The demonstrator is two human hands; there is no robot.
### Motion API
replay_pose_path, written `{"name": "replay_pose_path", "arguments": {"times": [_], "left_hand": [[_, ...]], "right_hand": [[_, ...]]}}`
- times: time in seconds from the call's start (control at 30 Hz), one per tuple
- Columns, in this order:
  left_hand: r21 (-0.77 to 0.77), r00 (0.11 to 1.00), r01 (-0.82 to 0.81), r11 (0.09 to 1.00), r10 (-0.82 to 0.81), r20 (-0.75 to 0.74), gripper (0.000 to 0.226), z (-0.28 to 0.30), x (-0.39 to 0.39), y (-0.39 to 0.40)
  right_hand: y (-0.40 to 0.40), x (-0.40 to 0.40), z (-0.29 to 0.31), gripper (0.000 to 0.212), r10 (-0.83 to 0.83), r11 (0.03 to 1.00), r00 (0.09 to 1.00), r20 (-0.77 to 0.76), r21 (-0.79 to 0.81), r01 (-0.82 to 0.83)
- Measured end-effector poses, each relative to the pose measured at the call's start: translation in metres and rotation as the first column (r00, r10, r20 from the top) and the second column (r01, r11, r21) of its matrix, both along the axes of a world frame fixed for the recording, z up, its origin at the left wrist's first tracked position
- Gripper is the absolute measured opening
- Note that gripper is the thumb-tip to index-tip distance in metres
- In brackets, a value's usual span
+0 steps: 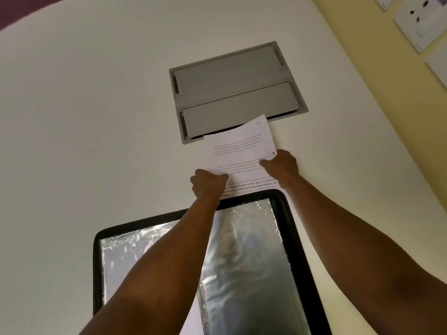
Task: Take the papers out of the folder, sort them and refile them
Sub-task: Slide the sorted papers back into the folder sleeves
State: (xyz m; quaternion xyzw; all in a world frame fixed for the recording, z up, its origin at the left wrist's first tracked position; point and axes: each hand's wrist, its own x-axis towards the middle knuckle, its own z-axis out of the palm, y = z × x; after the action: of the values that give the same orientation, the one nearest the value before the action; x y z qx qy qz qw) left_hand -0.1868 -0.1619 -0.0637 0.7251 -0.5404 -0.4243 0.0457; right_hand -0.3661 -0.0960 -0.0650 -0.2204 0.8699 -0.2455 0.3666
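Head view: both sets of fingers are curled, pinching the near corners of the thin white printed paper sheets point(242, 153) — left hand point(209, 183) at the left edge, right hand point(281, 165) at the right. The sheets lie just beyond the open black folder with clear plastic sleeves point(244, 262), their far end overlapping the grey recessed desk hatch point(232, 90). Light, floppy, easily creased — best held at both edges.
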Motion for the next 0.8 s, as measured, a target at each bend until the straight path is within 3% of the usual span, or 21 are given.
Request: {"name": "replay_pose_path", "arguments": {"times": [0.07, 0.17, 0.23, 0.3, 0.37, 0.5, 0.67, 0.8], "left_hand": [[0.008, 0.999, -0.033, 0.999, 0.033, -0.014, 0.068, -0.002, -0.004, -0.003], [-0.031, 0.992, -0.041, 0.999, 0.037, -0.122, 0.03, 0.005, -0.007, -0.008], [-0.079, 0.979, -0.076, 0.994, 0.059, -0.194, 0.018, 0.016, -0.008, -0.014], [-0.151, 0.952, -0.125, 0.981, 0.076, -0.296, 0.024, 0.03, -0.006, -0.02], [-0.282, 0.952, -0.106, 0.954, 0.015, -0.307, 0.037, 0.04, 0.003, -0.019], [-0.546, 0.947, 0.177, 0.819, -0.292, -0.131, 0.024, 0.034, 0.036, 0.011], [-0.335, 0.818, 0.56, 0.758, -0.57, 0.078, 0.015, 0.012, 0.063, 0.053], [-0.265, 0.548, 0.836, 0.48, -0.747, 0.377, 0.036, 0.0, 0.069, 0.073]], "right_hand": [[-0.002, 0.002, 0.003, 0.03, 0.007, 0.995, 1.0, 0.009, -0.1, -0.006], [-0.006, 0.002, 0.016, 0.031, 0.012, 0.967, 1.0, 0.001, -0.254, -0.011], [-0.01, -0.002, 0.03, 0.03, 0.021, 0.937, 0.999, -0.027, -0.349, -0.029], [-0.014, -0.007, 0.049, 0.029, 0.011, 0.899, 0.995, -0.1, -0.435, -0.053], [-0.016, -0.012, 0.07, 0.03, -0.025, 0.85, 0.98, -0.199, -0.521, -0.084], [-0.013, -0.022, 0.111, 0.031, -0.12, 0.744, 0.957, -0.263, -0.662, -0.088], [-0.006, -0.018, 0.134, 0.028, -0.164, 0.674, 0.981, -0.106, -0.738, 0.033], [0.011, -0.006, 0.138, 0.022, -0.171, 0.641, 0.983, 0.069, -0.75, 0.164]]}}
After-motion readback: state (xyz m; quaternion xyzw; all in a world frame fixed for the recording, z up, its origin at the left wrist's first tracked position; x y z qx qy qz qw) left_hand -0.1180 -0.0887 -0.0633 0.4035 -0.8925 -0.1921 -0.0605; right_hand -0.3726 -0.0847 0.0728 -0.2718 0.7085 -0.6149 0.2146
